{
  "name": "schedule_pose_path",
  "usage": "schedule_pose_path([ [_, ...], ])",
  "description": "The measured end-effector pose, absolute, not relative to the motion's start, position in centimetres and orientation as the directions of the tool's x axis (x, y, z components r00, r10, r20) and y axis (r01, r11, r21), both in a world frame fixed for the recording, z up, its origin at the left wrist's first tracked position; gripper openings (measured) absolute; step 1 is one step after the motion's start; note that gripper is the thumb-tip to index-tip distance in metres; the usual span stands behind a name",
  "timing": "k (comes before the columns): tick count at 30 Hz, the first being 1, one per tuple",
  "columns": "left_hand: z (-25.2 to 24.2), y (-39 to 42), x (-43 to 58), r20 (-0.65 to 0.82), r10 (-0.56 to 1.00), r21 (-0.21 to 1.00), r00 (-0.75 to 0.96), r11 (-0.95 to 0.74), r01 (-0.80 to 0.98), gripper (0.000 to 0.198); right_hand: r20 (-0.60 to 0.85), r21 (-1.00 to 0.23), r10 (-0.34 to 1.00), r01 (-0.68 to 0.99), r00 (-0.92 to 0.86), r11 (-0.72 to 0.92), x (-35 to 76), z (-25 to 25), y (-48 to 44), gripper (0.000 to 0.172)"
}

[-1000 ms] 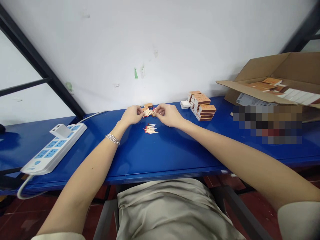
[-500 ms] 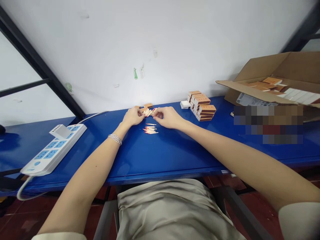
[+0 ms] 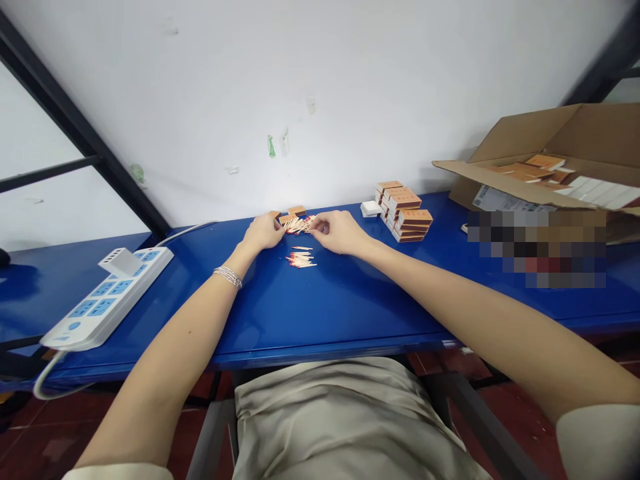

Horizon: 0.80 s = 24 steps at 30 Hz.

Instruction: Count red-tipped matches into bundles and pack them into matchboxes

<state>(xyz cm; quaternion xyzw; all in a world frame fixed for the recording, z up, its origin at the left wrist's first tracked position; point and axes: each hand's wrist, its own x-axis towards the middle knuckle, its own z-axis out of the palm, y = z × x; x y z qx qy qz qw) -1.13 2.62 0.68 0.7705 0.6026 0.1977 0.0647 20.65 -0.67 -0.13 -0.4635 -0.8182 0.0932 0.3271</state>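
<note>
A loose pile of red-tipped matches [image 3: 299, 226] lies on the blue table [image 3: 320, 303] between my two hands. At its left edge is my left hand [image 3: 263, 232], fingers curled together; what its fingertips hold, if anything, is hidden. My right hand [image 3: 341, 232] is closed in a pinch on matches at the pile's right edge; how many is too small to tell. Nearer to me lies a smaller group of matches [image 3: 303, 259], roughly side by side, touched by neither hand. Just behind the pile are a few orange matchboxes [image 3: 297, 211], partly covered by the matches and my left hand.
Stacked matchboxes [image 3: 404, 210] stand right of my right hand, beside small white boxes [image 3: 370, 209]. An open cardboard carton [image 3: 463, 173] holding more matchboxes is at the far right. A white power strip [image 3: 107, 300] with a plugged-in adapter lies left. The wall rises behind.
My left hand has drawn slightly left, and my right hand has shifted slightly right. More of the match pile now shows between them. The smaller group of matches has not moved.
</note>
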Motion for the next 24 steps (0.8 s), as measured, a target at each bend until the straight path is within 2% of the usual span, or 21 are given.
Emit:
schedule_pose_path([
  [2, 1.2, 2.2, -1.0, 0.248, 0.938, 0.269, 0.242, -0.306, 0.913, 0.015, 0.466, -0.464, 0.822, 0.7, -0.329, 0.543, 20.8, -0.1, -0.5, 0.019],
  [6, 1.8, 1.3, 0.0, 0.308, 0.832, 0.173, 0.461, -0.526, 0.833, 0.017, 0.519, -0.47, 0.785, 0.654, -0.339, 0.593, 21.1, -0.2, -0.3, 0.036],
  [11, 1.8, 0.4, 1.5, 0.274, 0.767, 0.1, 0.581, -0.623, 0.776, 0.02, 0.476, -0.43, 0.773, 0.657, -0.418, 0.62, 21.0, -0.6, -0.1, 0.017],
  [15, 1.5, 0.2, 1.9, 0.283, 0.826, 0.118, 0.487, -0.534, 0.837, 0.021, 0.423, -0.399, 0.791, 0.694, -0.441, 0.6, 20.8, -0.6, -0.3, 0.014],
  [20, 0.5, 0.9, 1.8, 0.302, 0.882, 0.091, 0.362, -0.405, 0.91, 0.016, 0.338, -0.478, 0.78, 0.618, -0.527, 0.624, 20.2, -0.4, -1.1, 0.011],
  [24, -0.1, 1.5, 2.1, 0.324, 0.883, 0.143, 0.34, -0.401, 0.905, 0.014, 0.295, -0.498, 0.778, 0.605, -0.555, 0.621, 19.9, -0.3, -1.4, 0.01],
])
